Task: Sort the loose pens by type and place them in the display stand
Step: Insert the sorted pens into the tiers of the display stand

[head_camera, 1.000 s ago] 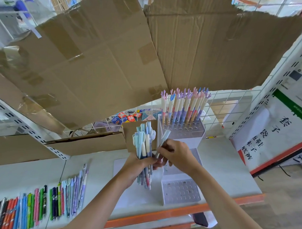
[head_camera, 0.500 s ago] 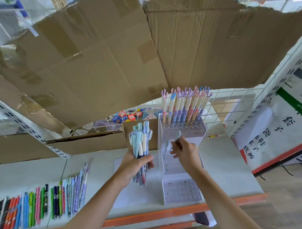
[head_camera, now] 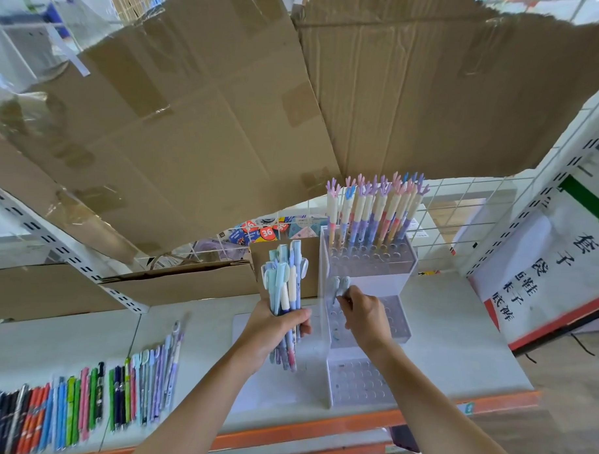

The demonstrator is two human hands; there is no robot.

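- The loose pens (head_camera: 81, 409) are lying in a row on the shelf (head_camera: 457, 334) at 7 o'clock in the view, nearest the camera, long axes running near to far, caps mostly toward the far end.
- The left hand (head_camera: 274, 328) is gripping a bundle of pale blue pens (head_camera: 286, 287), fingers wrapped around the barrels; the bundle is standing nearly upright, caps pointing to 12 o'clock, tips hanging below the fist.
- The right hand (head_camera: 363, 317) is pinching 1 grey-blue pen (head_camera: 338, 289) over the middle tier of the clear display stand (head_camera: 363, 392); the pen's long axis is running roughly 12 to 6, cap up, tip down toward the holes.
- The stand is sitting at 3 o'clock from the bundle, just beside it, so the right hand is the nearer one for seating.
- Farthest back, the top tier is already holding antler-capped pens (head_camera: 370, 209), upright and leaning slightly toward 1 o'clock.
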